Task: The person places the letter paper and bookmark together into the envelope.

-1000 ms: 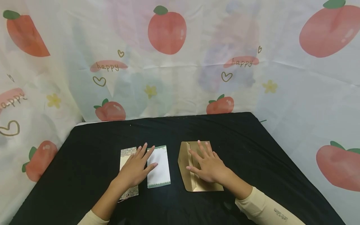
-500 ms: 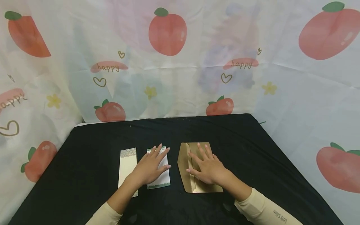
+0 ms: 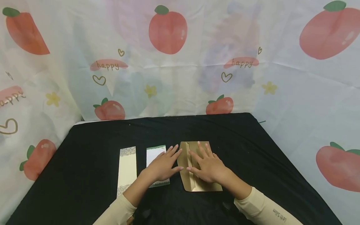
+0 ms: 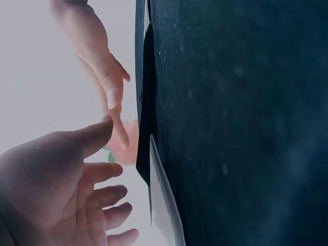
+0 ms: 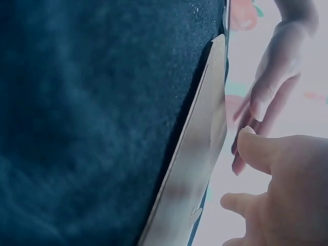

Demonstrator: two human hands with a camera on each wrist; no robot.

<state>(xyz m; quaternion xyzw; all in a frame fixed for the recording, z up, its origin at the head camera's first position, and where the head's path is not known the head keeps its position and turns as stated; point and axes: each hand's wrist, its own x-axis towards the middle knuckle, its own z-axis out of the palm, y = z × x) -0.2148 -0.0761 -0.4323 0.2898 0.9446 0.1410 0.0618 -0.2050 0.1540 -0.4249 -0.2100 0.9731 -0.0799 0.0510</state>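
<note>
My left hand hovers with spread fingers over the right side of a white card with green edges, its fingertips reaching the envelope's flap in the head view. Above a gold envelope with its flap unfolded to the left, my right hand is held with straight fingers. The right wrist view shows a gap between that hand and the envelope. Likewise, the left wrist view has the left hand apart from the white card. Neither hand holds anything.
A long cream card with patterned ends lies left of the white card, its lower end partly behind the left forearm. Black cloth covers the table. A curtain printed with fruit hangs behind and at the sides.
My left hand has moved right, from over the cream card, across the white card, to beside the envelope. The right hand stays over the envelope. The cards and envelope have not moved.
</note>
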